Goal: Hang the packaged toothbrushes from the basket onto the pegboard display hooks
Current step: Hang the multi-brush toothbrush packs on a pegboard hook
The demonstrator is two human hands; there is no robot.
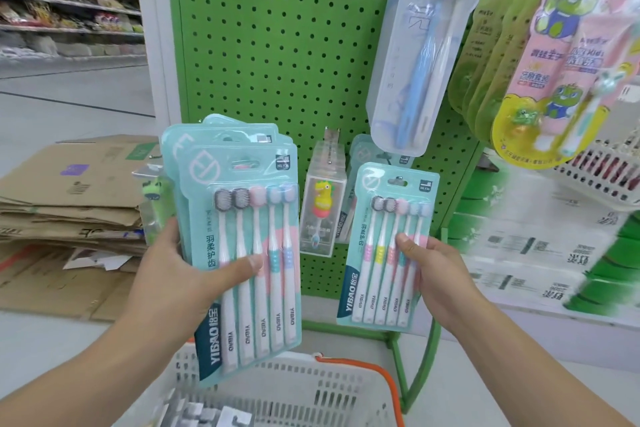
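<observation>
Two hands (180,274); five brushes per pack (388,246); one basket (294,392).

Your left hand (180,274) sits at eight o'clock, thumb pressed across what it grips. Your right hand (438,276) sits at four o'clock, thumb pinching, forearm stretching back to five o'clock.
</observation>
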